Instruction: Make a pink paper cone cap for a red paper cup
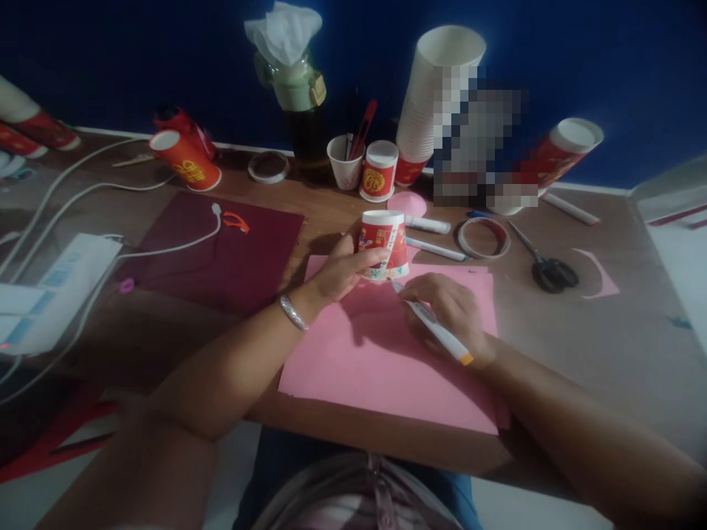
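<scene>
The left hand (345,271) is clamped over an upturned red-and-white paper cup (384,244), fingers curled round its near side and pressing it mouth-down on the far edge of a pink paper sheet (381,353), while the right hand (450,313) is closed round a white marker with an orange end (436,330), its tip set down right at the foot of the cup. From where I stand the weak spot looks like the cup: it is light and held from one side only, so a push from the pen tip could slide it across the paper and spoil whatever line runs round its rim; the sheet itself lies loose on the wooden table (579,353) and overhangs the near edge, so a dragging wrist could shift it too. The left thumb side sits close to the rim, which I think would block the pen's way round unless the grip changes. Just behind the cup lie two more markers (434,237), a roll of tape (484,237) and black scissors (552,272), near enough for a sweeping elbow to knock. Farther back stand a tall stack of white cups (434,88), a small cup holding pens (345,162) and another upturned red cup (378,171). To the left a dark red sheet (221,250) carries a white cable (182,246) running to a power strip (49,287), well apart from the hands
</scene>
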{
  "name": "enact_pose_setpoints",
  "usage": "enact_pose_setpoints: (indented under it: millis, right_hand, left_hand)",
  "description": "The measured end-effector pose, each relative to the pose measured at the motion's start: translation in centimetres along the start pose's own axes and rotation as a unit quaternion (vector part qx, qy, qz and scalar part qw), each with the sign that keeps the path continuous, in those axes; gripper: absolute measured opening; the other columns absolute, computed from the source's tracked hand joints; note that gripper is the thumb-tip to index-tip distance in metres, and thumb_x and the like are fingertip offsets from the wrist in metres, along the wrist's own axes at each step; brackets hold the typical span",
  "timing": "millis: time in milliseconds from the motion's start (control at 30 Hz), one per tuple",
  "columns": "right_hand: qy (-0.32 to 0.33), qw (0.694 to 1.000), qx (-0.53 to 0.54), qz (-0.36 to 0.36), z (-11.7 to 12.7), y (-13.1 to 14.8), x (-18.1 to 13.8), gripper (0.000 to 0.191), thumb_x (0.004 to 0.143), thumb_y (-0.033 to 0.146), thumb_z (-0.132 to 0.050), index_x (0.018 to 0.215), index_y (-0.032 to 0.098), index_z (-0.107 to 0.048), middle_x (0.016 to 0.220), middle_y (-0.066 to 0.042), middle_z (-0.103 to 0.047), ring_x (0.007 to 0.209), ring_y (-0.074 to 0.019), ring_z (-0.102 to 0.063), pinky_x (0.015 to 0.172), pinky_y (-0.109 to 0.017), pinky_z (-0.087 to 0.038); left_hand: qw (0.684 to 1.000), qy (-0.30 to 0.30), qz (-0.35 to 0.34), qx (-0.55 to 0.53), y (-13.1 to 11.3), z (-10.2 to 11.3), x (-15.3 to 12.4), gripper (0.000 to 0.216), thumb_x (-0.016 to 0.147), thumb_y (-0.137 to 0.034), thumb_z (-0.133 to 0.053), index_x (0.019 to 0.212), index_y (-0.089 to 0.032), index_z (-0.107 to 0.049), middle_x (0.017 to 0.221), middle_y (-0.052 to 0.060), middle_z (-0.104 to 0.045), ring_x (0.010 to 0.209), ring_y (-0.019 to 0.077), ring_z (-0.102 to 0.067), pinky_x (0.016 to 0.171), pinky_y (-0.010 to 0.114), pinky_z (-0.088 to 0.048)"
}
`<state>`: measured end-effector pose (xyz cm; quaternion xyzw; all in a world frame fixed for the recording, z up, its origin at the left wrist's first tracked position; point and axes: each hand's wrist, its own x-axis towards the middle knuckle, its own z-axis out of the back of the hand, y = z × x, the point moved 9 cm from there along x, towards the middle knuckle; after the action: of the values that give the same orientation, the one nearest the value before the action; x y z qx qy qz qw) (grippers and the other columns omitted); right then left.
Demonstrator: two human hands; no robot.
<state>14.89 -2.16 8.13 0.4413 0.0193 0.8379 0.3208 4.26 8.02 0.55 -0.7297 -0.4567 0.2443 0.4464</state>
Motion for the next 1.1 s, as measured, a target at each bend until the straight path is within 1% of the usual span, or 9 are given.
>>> enact_pose_setpoints:
  millis: [233, 367, 533, 600, 667, 767, 900, 1000, 1100]
  right_hand:
    - [0.010, 1.000, 0.004, 0.002, -0.1, 0.1, 0.1, 0.013, 0.096, 0.010, -0.059, 0.105, 0.020, -0.058, 0.081, -0.005, -0.071, 0.072, -0.0181, -0.070, 0.063, -0.029, -0.056]
    - [0.018, 1.000, 0.011, 0.001, -0.2, 0.1, 0.1, 0.014, 0.096, 0.009, -0.060, 0.106, 0.020, -0.059, 0.081, -0.005, -0.071, 0.074, -0.0188, -0.070, 0.064, -0.030, -0.057]
    - [0.031, 0.998, 0.048, 0.015, -0.5, 0.2, -0.2, 0.012, 0.097, 0.013, -0.060, 0.107, 0.019, -0.060, 0.084, -0.006, -0.072, 0.075, -0.0196, -0.070, 0.066, -0.032, -0.059]
    - [0.032, 0.997, 0.067, 0.032, -0.5, 0.5, -0.3, 0.011, 0.097, 0.014, -0.061, 0.107, 0.018, -0.061, 0.084, -0.007, -0.072, 0.074, -0.0197, -0.070, 0.066, -0.033, -0.060]
    - [0.022, 0.996, 0.072, 0.037, -0.2, 0.7, -0.4, 0.013, 0.096, 0.014, -0.062, 0.109, 0.019, -0.061, 0.085, -0.006, -0.072, 0.074, -0.0193, -0.070, 0.066, -0.033, -0.060]
    - [-0.001, 0.998, 0.061, 0.023, 0.4, 0.3, -0.4, 0.018, 0.095, 0.014, -0.063, 0.112, 0.021, -0.061, 0.086, -0.006, -0.072, 0.077, -0.0199, -0.072, 0.066, -0.033, -0.062]
    - [-0.029, 0.998, 0.055, -0.007, 1.0, -0.4, -0.2, 0.022, 0.092, 0.012, -0.064, 0.112, 0.021, -0.061, 0.096, -0.010, -0.075, 0.092, -0.0243, -0.077, 0.077, -0.038, -0.065]
    - [-0.027, 0.998, 0.059, -0.003, 0.9, -0.4, -0.2, 0.026, 0.092, 0.009, -0.065, 0.115, 0.020, -0.061, 0.101, -0.012, -0.077, 0.101, -0.0258, -0.078, 0.082, -0.039, -0.065]
    - [-0.015, 0.998, 0.063, 0.005, 0.6, -0.2, -0.3, 0.026, 0.092, 0.008, -0.063, 0.116, 0.019, -0.062, 0.103, -0.013, -0.078, 0.102, -0.0258, -0.078, 0.081, -0.039, -0.066]
  left_hand:
    - [0.999, -0.011, 0.007, 0.030, 0.4, 0.4, 0.0, 0.035, 0.079, -0.035, -0.080, 0.106, -0.019, -0.063, 0.094, 0.003, -0.071, 0.083, 0.0173, -0.068, 0.077, 0.030, -0.054]
    - [0.999, -0.011, 0.011, 0.029, 0.5, 0.4, -0.1, 0.040, 0.079, -0.034, -0.079, 0.112, -0.019, -0.062, 0.099, 0.005, -0.071, 0.085, 0.0189, -0.069, 0.079, 0.032, -0.055]
    - [1.000, -0.010, 0.020, 0.018, 0.7, 0.5, -0.2, 0.038, 0.079, -0.034, -0.081, 0.109, -0.019, -0.063, 0.094, 0.003, -0.069, 0.080, 0.0162, -0.066, 0.075, 0.031, -0.055]
    - [0.999, -0.014, 0.032, 0.006, 0.8, 0.5, -0.2, 0.036, 0.079, -0.034, -0.081, 0.107, -0.018, -0.064, 0.095, 0.003, -0.068, 0.083, 0.0167, -0.067, 0.078, 0.032, -0.056]
    - [0.999, -0.022, 0.031, -0.005, 0.8, 0.6, -0.2, 0.036, 0.080, -0.034, -0.081, 0.108, -0.018, -0.065, 0.098, 0.003, -0.069, 0.090, 0.0188, -0.069, 0.084, 0.036, -0.057]
    - [0.999, -0.031, 0.020, -0.020, 0.5, 0.8, -0.1, 0.041, 0.078, -0.032, -0.079, 0.114, -0.019, -0.065, 0.106, 0.006, -0.072, 0.097, 0.0221, -0.070, 0.090, 0.039, -0.057]
    - [0.999, -0.020, 0.012, -0.038, 0.3, 0.7, 0.2, 0.042, 0.077, -0.033, -0.076, 0.115, -0.018, -0.065, 0.112, 0.009, -0.074, 0.107, 0.0267, -0.071, 0.096, 0.042, -0.055]
    - [0.999, -0.027, 0.012, -0.040, 0.3, 0.9, 0.3, 0.042, 0.076, -0.038, -0.081, 0.110, -0.018, -0.066, 0.110, 0.008, -0.074, 0.105, 0.0245, -0.071, 0.097, 0.040, -0.055]
    - [0.998, -0.053, 0.027, -0.028, 0.3, 1.1, 0.1, 0.051, 0.071, -0.040, -0.090, 0.109, -0.018, -0.066, 0.105, 0.005, -0.073, 0.097, 0.0205, -0.072, 0.092, 0.037, -0.056]
